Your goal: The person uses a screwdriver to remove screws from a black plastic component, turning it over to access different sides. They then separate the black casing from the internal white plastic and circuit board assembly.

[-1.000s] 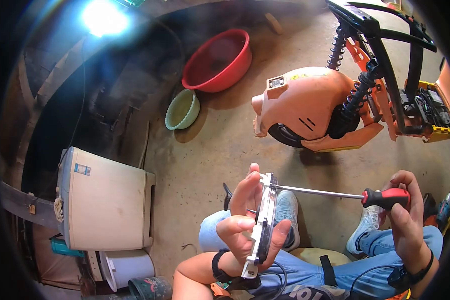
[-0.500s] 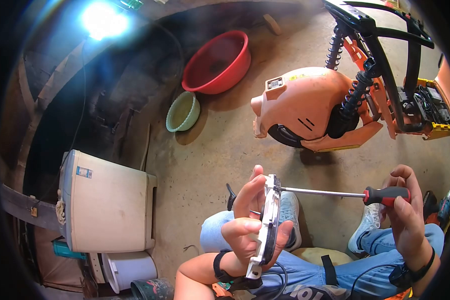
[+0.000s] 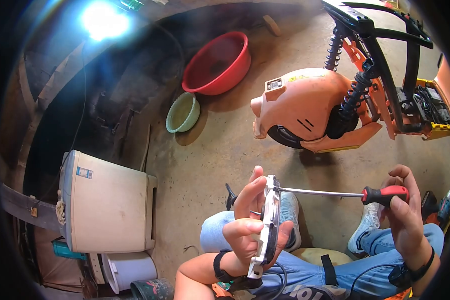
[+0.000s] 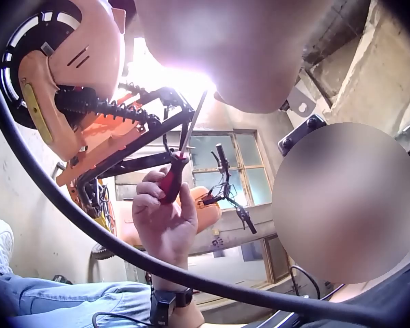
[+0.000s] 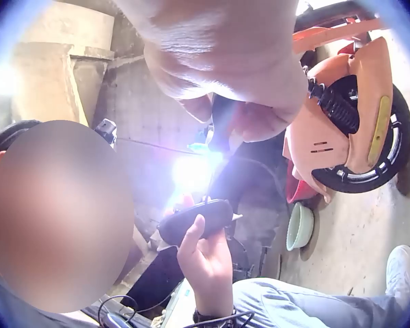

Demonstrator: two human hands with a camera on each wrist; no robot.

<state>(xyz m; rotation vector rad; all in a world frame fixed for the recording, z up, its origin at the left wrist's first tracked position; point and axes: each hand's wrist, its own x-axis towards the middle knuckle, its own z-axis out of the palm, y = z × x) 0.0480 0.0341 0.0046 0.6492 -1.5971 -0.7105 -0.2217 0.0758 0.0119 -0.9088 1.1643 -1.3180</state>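
In the head view, the left hand [image 3: 246, 235] grips a flat white-and-black part [image 3: 270, 220] held on edge, fingers on its white side and thumb on the dark side. The right hand [image 3: 406, 215] holds a red-and-black screwdriver [image 3: 385, 195] by its handle between fingertips and thumb. Its shaft runs level to the left, with the tip at the upper end of the part. In the left wrist view, fingers curl round the screwdriver [image 4: 171, 183]. The right wrist view shows the dark face of the part [image 5: 195, 222] above the left palm; glare blurs the shaft.
An orange vehicle front [image 3: 305, 107] with wheel and springs stands beyond the hands. A red basin [image 3: 217, 62] and a pale green basin [image 3: 183, 112] lie on the floor. At the left are a cream container [image 3: 112, 202] and a white bucket [image 3: 130, 270]. Cables hang near both wrists.
The part and left hand have shifted slightly right and down. The screwdriver handle has turned about its axis, showing different red and black faces, and the right fingers have shifted slightly on it.
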